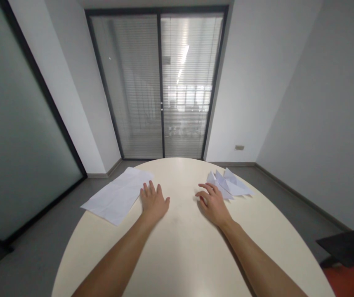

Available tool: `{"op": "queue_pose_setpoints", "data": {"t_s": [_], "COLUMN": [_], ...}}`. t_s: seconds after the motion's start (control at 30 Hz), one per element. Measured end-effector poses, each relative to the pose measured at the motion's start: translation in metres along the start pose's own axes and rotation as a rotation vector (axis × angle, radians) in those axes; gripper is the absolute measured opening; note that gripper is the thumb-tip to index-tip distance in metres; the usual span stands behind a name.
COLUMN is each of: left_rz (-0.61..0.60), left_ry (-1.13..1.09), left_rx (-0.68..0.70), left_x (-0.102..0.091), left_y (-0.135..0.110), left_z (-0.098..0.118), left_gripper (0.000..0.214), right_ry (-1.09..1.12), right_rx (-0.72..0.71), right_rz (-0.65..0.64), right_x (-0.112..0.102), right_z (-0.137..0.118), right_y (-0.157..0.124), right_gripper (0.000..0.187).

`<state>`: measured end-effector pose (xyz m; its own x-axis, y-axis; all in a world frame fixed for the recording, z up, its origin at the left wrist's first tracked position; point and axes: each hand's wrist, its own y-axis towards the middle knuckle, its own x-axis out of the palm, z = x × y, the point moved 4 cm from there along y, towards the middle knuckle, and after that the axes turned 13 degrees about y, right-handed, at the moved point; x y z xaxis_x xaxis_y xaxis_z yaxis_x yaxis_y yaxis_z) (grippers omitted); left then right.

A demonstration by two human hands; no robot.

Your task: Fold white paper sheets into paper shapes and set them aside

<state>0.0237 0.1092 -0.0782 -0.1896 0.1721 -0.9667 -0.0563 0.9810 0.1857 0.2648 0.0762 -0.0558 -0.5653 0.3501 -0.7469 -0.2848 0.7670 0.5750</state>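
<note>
My left hand point(153, 201) lies flat on the round cream table point(180, 247), fingers stretched out, its fingertips touching the near edge of flat white paper sheets point(118, 194) at the table's left rim. My right hand point(212, 202) rests on the table with fingers loosely curved and apart, holding nothing. It sits just left of several folded white paper planes point(229, 185) near the table's far right edge.
A glass sliding door with blinds point(161, 86) stands straight ahead. A frosted glass wall point(12, 123) is on the left, plain walls on the right. A black and red chair point(350, 260) shows at the lower right. Grey floor surrounds the table.
</note>
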Motion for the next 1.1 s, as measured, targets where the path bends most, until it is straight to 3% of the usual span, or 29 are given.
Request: {"op": "queue_pose_setpoints", "data": {"t_s": [0.1, 0.2, 0.33, 0.47, 0.53, 0.63, 0.7, 0.77, 0.87, 0.97, 1.1], "left_rz": [0.000, -0.056, 0.021, 0.100, 0.107, 0.139, 0.173, 0.179, 0.049, -0.021, 0.000], "left_ry": [0.027, 0.007, -0.056, -0.158, -0.246, -0.314, -0.320, -0.293, -0.221, -0.166, -0.175], "left_rx": [-0.105, -0.105, 0.130, 0.425, 0.580, 0.670, 0.643, 0.541, 0.364, 0.356, 0.421], "left_x": [0.005, 0.006, -0.017, -0.043, -0.048, -0.045, -0.039, -0.030, -0.013, -0.008, -0.021], "left_y": [0.007, 0.005, -0.014, -0.038, -0.046, -0.048, -0.043, -0.036, -0.030, -0.034, -0.043], "left_z": [-0.017, -0.016, 0.013, 0.047, 0.059, 0.063, 0.058, 0.051, 0.044, 0.048, 0.055], "left_gripper": [0.074, 0.068, 0.061, 0.032, 0.032, 0.031, 0.028, 0.039, 0.059, 0.059, 0.052], "right_ry": [0.068, 0.113, 0.157, 0.247, 0.296, 0.332, 0.310, 0.252, 0.167, 0.138, 0.170], "right_rx": [-0.048, -0.071, -0.079, -0.075, -0.071, -0.075, -0.064, -0.019, 0.074, 0.109, 0.121], "right_rz": [-0.039, -0.032, -0.018, -0.054, -0.107, -0.234, -0.287, -0.296, -0.289, -0.271, -0.241], "right_x": [0.004, 0.006, 0.006, 0.004, 0.006, 0.013, 0.017, 0.018, 0.015, 0.011, 0.014], "right_z": [-0.001, 0.001, 0.000, -0.008, -0.012, -0.015, -0.014, -0.012, -0.013, -0.022, -0.038], "right_y": [-0.001, 0.000, 0.001, 0.001, 0.000, -0.003, -0.005, -0.005, -0.004, -0.001, 0.000], "right_gripper": [0.027, 0.025, 0.023, 0.027, 0.032, 0.036, 0.036, 0.035, 0.033, 0.032, 0.041]}}
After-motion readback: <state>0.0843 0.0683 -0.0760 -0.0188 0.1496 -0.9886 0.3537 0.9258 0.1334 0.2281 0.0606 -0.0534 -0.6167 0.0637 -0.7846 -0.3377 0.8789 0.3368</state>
